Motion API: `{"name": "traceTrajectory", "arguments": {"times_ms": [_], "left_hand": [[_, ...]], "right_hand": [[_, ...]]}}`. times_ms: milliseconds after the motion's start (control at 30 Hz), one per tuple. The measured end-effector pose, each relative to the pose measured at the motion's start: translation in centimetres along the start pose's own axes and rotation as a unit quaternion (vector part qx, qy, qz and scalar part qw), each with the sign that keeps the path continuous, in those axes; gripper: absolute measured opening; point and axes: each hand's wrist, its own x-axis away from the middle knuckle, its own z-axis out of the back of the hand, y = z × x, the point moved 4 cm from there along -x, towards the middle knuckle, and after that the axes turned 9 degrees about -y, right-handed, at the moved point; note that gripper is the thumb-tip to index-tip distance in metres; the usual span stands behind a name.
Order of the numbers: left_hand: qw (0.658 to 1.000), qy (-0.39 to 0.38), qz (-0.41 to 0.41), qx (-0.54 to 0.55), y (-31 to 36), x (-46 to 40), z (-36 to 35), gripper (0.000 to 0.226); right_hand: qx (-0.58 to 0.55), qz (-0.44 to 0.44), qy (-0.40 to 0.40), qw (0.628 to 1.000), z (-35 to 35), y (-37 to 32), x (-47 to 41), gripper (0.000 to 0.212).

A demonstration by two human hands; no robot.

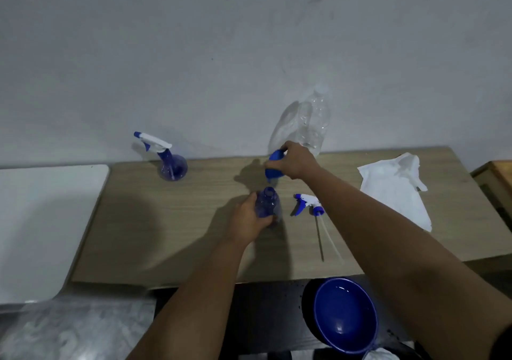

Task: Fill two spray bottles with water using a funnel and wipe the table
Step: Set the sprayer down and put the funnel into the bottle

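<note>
My left hand (247,219) grips an uncapped blue see-through spray bottle (267,203) standing on the wooden table (155,221). Just behind it, my right hand (297,162) holds a blue funnel (273,165) above the tabletop. The bottle's spray head (308,203) with its long tube lies on the table to the right. A second spray bottle (169,160), with its spray head on, stands at the back left. A tall clear plastic water bottle (314,121) stands against the wall behind my right hand. A white cloth (399,190) lies crumpled at the right.
A blue bowl (345,314) sits below the table's front edge on a dark surface. A white surface (41,221) adjoins the table on the left. A wooden piece of furniture (496,182) stands at the far right. A grey wall rises behind the table.
</note>
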Motion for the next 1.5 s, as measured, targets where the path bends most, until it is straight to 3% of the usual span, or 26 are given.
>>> {"name": "traceTrajectory", "arguments": {"times_ms": [167, 267, 333, 433, 633, 800, 933, 1100, 1233, 1300, 1400, 1500], "left_hand": [[1.0, 0.014, 0.015, 0.021, 0.8, 1.2, -1.6, 0.049], [0.999, 0.015, 0.02, 0.027, 1.2, 1.4, -2.3, 0.047], [0.999, 0.016, 0.028, 0.037, 1.2, 1.5, -2.6, 0.049], [0.999, 0.022, 0.022, 0.025, 1.4, 1.5, -2.7, 0.056], [0.998, 0.033, 0.024, 0.039, 1.0, 1.5, -2.8, 0.053], [0.998, 0.024, 0.036, 0.038, 1.3, 1.4, -2.5, 0.056], [0.994, 0.021, 0.013, 0.106, 1.1, 0.8, -2.5, 0.044], [0.996, -0.004, -0.001, 0.086, 2.2, 2.4, -1.8, 0.057], [0.999, -0.027, 0.031, -0.028, 1.3, 4.4, 0.5, 0.044], [0.992, 0.023, 0.083, -0.093, 0.0, 4.6, 3.3, 0.058], [0.99, 0.082, 0.095, -0.068, 0.8, 1.9, 7.4, 0.06], [0.992, 0.122, 0.033, -0.026, 7.6, -0.6, 9.6, 0.054]], "right_hand": [[-0.279, 0.068, 0.008, 0.958, 1.9, -0.8, 6.6, 0.059], [-0.375, 0.099, -0.03, 0.921, 1.4, -0.8, 9.6, 0.058], [-0.406, 0.118, -0.046, 0.905, 0.8, -0.4, 10.8, 0.07], [-0.364, 0.137, -0.031, 0.921, 0.1, 0.7, 11.8, 0.086], [-0.281, 0.159, -0.024, 0.946, -1.4, 2.4, 12.7, 0.082], [-0.262, 0.175, -0.013, 0.949, -1.9, 2.6, 12.9, 0.082], [-0.246, 0.184, -0.001, 0.952, -2.5, 2.5, 11.8, 0.085], [-0.259, 0.175, -0.01, 0.95, -2.3, 2.4, 12.3, 0.093], [-0.307, 0.145, 0.037, 0.94, 0.0, 2.1, 12.8, 0.063], [-0.307, 0.129, 0.108, 0.937, 2.4, 1.8, 12.6, 0.047], [-0.277, 0.12, 0.205, 0.931, 6.7, 1.0, 12.0, 0.033], [-0.217, 0.11, 0.247, 0.938, 10.8, -0.4, 10.4, 0.033]]}}
